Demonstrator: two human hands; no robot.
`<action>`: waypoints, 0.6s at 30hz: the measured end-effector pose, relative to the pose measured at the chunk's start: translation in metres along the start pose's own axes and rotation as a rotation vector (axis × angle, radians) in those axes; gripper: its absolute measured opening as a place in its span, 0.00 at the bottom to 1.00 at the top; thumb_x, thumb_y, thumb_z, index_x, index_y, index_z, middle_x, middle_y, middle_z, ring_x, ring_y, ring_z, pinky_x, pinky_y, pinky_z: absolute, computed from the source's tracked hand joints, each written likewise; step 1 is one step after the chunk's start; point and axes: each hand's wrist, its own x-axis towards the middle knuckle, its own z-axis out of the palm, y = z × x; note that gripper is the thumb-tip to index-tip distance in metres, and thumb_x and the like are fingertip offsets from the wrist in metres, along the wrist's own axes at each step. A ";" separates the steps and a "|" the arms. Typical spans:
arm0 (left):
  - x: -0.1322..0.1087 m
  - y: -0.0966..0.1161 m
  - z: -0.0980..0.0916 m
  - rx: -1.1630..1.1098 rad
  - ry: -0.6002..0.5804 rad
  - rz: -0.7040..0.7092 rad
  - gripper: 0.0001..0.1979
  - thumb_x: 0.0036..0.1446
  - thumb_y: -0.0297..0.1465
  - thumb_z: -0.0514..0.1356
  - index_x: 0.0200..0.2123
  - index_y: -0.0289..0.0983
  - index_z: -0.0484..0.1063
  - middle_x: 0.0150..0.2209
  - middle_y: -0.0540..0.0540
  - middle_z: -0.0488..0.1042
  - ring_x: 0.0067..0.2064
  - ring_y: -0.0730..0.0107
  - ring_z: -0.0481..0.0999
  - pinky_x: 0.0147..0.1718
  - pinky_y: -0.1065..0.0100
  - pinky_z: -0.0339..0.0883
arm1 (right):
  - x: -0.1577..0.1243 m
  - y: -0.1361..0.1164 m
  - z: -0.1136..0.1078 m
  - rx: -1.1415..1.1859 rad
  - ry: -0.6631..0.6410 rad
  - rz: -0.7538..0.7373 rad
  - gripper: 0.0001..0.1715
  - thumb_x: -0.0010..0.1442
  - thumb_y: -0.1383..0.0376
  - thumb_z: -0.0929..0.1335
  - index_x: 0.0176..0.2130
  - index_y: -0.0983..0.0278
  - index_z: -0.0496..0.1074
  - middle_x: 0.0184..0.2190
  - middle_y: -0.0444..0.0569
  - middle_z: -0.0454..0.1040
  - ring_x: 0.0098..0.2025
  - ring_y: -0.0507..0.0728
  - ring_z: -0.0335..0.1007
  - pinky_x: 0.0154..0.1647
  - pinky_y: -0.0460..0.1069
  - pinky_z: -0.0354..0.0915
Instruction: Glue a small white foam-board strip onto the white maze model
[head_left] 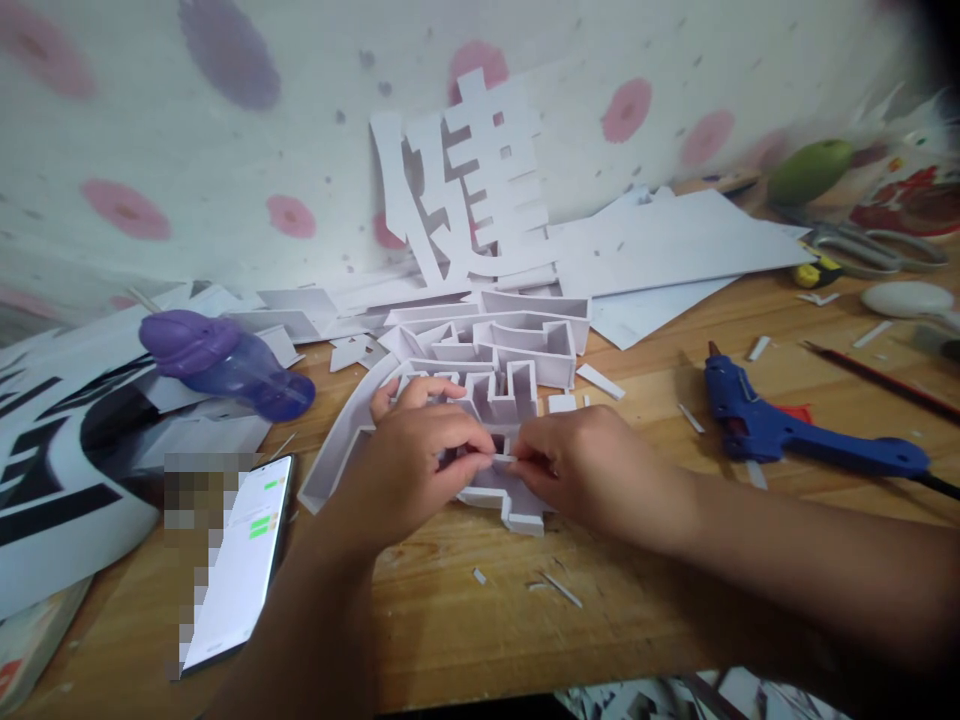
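Note:
A white foam-board letter form [525, 505] with thin upright walls lies on the wooden table in front of me. Over its near part, my left hand [420, 450] pinches a small white strip [501, 460] between thumb and forefinger, its other fingers resting on the walls. From the right, my right hand [577, 465] pinches the same spot, fingertips almost meeting the left ones. How much of the strip lies under the fingers is hidden. Behind the form, a flat white cut-out character [480, 190] leans against the wall.
A blue glue gun [802, 430] and a pencil [885, 380] lie to the right, with scissors [870, 245] farther back. On the left are a phone [244, 570], a purple bottle [225, 360] and a printed sheet [52, 480]. White board sheets [675, 245] and scraps lie about.

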 end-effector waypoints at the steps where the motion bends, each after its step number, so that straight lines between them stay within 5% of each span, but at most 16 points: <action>1: 0.000 0.000 0.000 0.001 0.001 0.000 0.05 0.55 0.29 0.60 0.29 0.46 0.72 0.33 0.57 0.78 0.54 0.58 0.65 0.54 0.45 0.42 | 0.000 0.000 0.000 0.011 -0.002 0.001 0.08 0.55 0.68 0.68 0.24 0.65 0.71 0.19 0.43 0.69 0.21 0.48 0.54 0.24 0.45 0.45; 18: -0.001 -0.003 0.005 0.008 -0.003 -0.016 0.04 0.53 0.30 0.62 0.32 0.48 0.74 0.38 0.55 0.78 0.58 0.57 0.62 0.57 0.42 0.39 | -0.001 0.001 0.001 0.030 0.015 0.010 0.06 0.55 0.68 0.69 0.26 0.64 0.73 0.20 0.41 0.71 0.22 0.48 0.59 0.25 0.44 0.48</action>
